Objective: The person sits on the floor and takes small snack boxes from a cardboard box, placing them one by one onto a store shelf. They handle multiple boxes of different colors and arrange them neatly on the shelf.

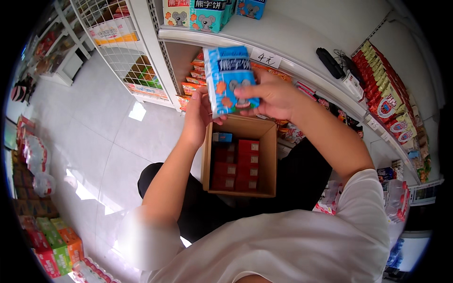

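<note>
Over an open cardboard carton (206, 158), a blue snack box (231, 75) with a cartoon grey animal and orange shapes on its front is held up. My right hand (276, 96) grips its right side, the thumb pressed on the front. My left hand (202, 113) is closed at the lower left edge of the box, its fingers partly hidden behind it. Inside the carton stand several dark red boxes (247, 160) and one small blue box (222, 137). Similar snack boxes in teal (206, 16) and blue (251, 8) stand on the shelf above.
A white shelf (292, 33) with a handwritten price card (265, 57) curves across the front. Black device (330, 62) and red snack packs (389, 89) lie on it at right. Orange packets (191, 87) fill the lower shelf. A wire rack (118, 52) stands left; stacked cartons (56, 245) sit lower left.
</note>
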`<act>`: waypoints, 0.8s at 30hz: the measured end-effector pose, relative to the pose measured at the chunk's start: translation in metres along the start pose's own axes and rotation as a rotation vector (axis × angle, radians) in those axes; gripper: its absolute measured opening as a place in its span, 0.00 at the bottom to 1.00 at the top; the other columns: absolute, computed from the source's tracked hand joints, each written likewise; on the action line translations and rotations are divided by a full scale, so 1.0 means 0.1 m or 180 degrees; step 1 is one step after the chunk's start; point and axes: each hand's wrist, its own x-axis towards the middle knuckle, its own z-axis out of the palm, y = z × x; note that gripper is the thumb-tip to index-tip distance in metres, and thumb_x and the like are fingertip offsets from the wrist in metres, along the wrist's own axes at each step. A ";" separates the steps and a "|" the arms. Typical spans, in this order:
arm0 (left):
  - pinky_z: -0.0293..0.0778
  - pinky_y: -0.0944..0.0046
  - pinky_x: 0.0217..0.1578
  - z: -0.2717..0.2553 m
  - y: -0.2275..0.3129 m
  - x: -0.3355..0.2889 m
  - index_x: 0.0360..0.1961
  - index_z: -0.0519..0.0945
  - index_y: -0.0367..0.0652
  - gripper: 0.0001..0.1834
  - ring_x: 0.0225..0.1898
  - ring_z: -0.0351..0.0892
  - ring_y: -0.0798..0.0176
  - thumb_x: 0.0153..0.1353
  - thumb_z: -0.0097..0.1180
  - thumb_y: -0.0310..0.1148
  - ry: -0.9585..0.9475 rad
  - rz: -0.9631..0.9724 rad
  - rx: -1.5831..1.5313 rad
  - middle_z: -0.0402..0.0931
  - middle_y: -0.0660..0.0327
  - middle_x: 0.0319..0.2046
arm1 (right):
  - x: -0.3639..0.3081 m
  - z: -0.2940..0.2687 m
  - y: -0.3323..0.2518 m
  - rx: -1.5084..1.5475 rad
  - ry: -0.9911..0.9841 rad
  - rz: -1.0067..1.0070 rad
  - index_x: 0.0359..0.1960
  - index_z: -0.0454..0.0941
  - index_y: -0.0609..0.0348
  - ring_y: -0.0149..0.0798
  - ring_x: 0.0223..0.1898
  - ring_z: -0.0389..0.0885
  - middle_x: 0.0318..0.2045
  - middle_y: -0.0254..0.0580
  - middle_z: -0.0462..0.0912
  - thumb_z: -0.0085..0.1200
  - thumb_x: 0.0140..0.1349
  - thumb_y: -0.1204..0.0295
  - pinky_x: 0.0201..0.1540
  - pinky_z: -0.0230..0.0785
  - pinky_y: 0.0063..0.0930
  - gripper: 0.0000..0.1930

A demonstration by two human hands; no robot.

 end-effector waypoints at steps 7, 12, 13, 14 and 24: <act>0.76 0.67 0.30 -0.07 -0.12 0.13 0.50 0.77 0.40 0.20 0.30 0.81 0.67 0.79 0.42 0.47 0.0030 0.0133 0.0895 0.81 0.61 0.33 | 0.60 -0.88 -1.05 -0.1666 0.1253 -0.2352 0.61 0.71 0.66 0.45 0.52 0.85 0.53 0.48 0.83 0.71 0.58 0.74 0.58 0.80 0.45 0.30; 0.74 0.70 0.30 -0.15 -0.20 0.18 0.46 0.78 0.41 0.13 0.28 0.77 0.73 0.78 0.48 0.39 0.0038 -0.0039 0.1161 0.80 0.64 0.31 | 1.09 -1.21 -1.04 -0.1984 0.1999 -0.2210 0.53 0.78 0.67 0.46 0.47 0.88 0.48 0.50 0.87 0.75 0.52 0.71 0.53 0.81 0.40 0.28; 0.74 0.71 0.31 -0.13 -0.16 0.18 0.43 0.79 0.40 0.10 0.28 0.76 0.74 0.76 0.52 0.35 0.0063 -0.0119 0.1112 0.79 0.65 0.30 | 1.21 -1.24 -1.01 -0.2179 0.2239 -0.2342 0.50 0.81 0.67 0.45 0.46 0.89 0.46 0.51 0.88 0.76 0.50 0.70 0.51 0.82 0.39 0.26; 0.75 0.70 0.31 -0.15 -0.17 0.20 0.43 0.79 0.40 0.09 0.29 0.77 0.73 0.76 0.52 0.35 0.0049 -0.0104 0.1250 0.80 0.65 0.30 | 1.30 -1.29 -1.02 -0.2436 0.2349 -0.2350 0.50 0.82 0.67 0.46 0.45 0.89 0.45 0.51 0.89 0.77 0.49 0.67 0.51 0.81 0.39 0.28; 0.74 0.68 0.29 -0.37 -0.41 0.47 0.38 0.80 0.35 0.07 0.27 0.77 0.73 0.71 0.56 0.29 0.0068 0.0146 0.1628 0.79 0.65 0.26 | 2.12 -1.45 -1.09 -0.4023 0.2959 -0.1509 0.49 0.84 0.67 0.54 0.48 0.88 0.46 0.56 0.88 0.77 0.46 0.53 0.52 0.80 0.41 0.34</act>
